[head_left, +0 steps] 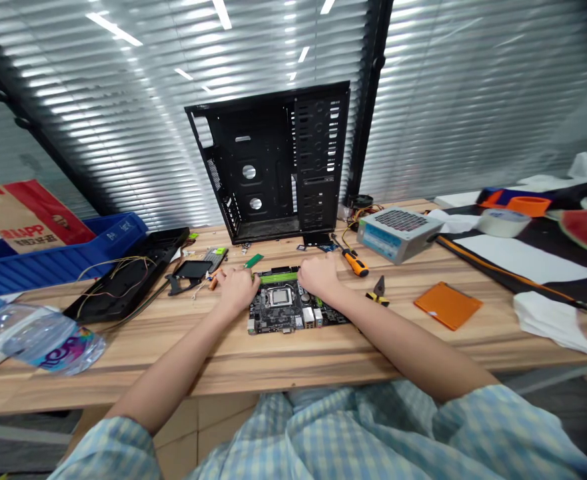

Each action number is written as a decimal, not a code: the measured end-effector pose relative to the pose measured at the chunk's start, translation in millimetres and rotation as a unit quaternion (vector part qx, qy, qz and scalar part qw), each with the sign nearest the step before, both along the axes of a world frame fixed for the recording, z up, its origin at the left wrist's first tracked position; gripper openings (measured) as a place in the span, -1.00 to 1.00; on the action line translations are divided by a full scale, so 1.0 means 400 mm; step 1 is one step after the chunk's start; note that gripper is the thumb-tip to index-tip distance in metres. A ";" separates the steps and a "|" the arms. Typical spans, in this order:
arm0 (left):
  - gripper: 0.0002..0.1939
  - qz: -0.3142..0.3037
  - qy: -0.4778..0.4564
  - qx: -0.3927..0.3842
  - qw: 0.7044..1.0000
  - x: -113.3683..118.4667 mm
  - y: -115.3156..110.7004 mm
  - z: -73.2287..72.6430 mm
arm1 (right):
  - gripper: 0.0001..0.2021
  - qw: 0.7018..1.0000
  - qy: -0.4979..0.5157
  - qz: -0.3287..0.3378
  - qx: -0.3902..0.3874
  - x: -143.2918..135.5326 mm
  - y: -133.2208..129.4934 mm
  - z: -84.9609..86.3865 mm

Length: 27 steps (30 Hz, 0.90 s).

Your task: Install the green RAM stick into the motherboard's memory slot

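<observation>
A motherboard (pixel 286 320) with green slots along its far side and a bare metal-topped processor (pixel 279 297) lies flat on the table in front of me. My left hand (pixel 238 289) rests at the board's left edge, its thumb against the edge and its fingers spread on the tabletop. A small orange piece (pixel 214 282) is by those fingertips. Over the board's far right part, my right hand (pixel 319 275) has its fingers curled down beside the slots. Whatever they grip is hidden. A small green strip (pixel 254 261) lies just beyond the board.
Behind stands an open black computer case (pixel 268 167). Rightward are a power supply (pixel 398 233), an orange-handled screwdriver (pixel 356 263), pliers (pixel 378 292) and an orange square (pixel 448 305). Leftward are a blue bin (pixel 73 257), a black panel (pixel 123 287) with wires and a water bottle (pixel 43 337).
</observation>
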<state>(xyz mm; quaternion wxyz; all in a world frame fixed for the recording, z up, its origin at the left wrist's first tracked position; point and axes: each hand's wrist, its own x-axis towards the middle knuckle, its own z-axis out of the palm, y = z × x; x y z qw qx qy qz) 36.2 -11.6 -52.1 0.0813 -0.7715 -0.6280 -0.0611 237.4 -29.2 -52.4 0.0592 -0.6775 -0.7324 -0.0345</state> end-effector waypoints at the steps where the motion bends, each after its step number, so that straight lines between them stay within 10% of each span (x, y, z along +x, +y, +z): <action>1: -0.58 0.001 -0.001 -0.001 1.000 0.000 0.000 0.000 | -0.68 1.000 0.001 0.001 0.002 0.000 0.000 0.000; 27: -0.46 0.014 -0.073 -0.074 0.994 -0.014 0.014 -0.003 | -0.56 0.999 0.009 -0.004 0.035 0.012 -0.002 0.000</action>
